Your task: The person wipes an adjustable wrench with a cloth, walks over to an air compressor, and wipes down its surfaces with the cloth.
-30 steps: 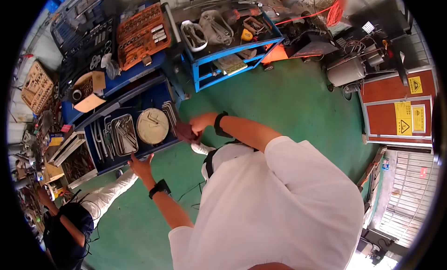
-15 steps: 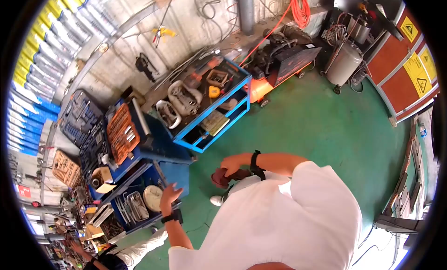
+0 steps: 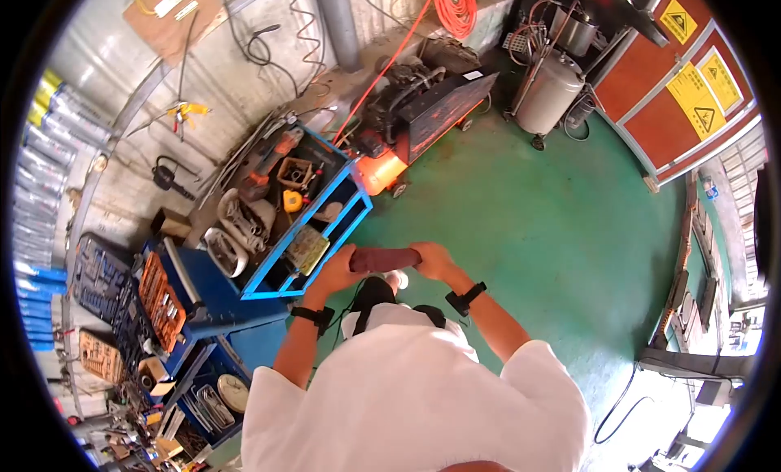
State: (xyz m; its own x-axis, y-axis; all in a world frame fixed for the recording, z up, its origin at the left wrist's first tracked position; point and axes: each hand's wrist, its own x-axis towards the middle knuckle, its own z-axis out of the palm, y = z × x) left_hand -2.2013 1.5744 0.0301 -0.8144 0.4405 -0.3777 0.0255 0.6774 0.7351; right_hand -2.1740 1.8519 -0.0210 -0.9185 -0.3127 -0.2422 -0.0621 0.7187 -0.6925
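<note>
The bare left hand [image 3: 333,269] is clamping onto the left end of a dark maroon strip of folded cloth [image 3: 386,259], and the bare right hand [image 3: 434,261] is gripping its right end. The cloth is spanning the gap between them above the green painted floor [image 3: 521,228], near the front edge of a blue metal cart [image 3: 267,293].

Cloth [image 3: 382,260] is around mid-frame, cart [image 3: 303,222] up and left of it. Tool chest [image 3: 260,342] is lower left, tool case [image 3: 161,303] on top. Tank [image 3: 551,94]'s upper right, cabinet [image 3: 636,83] right of that.
</note>
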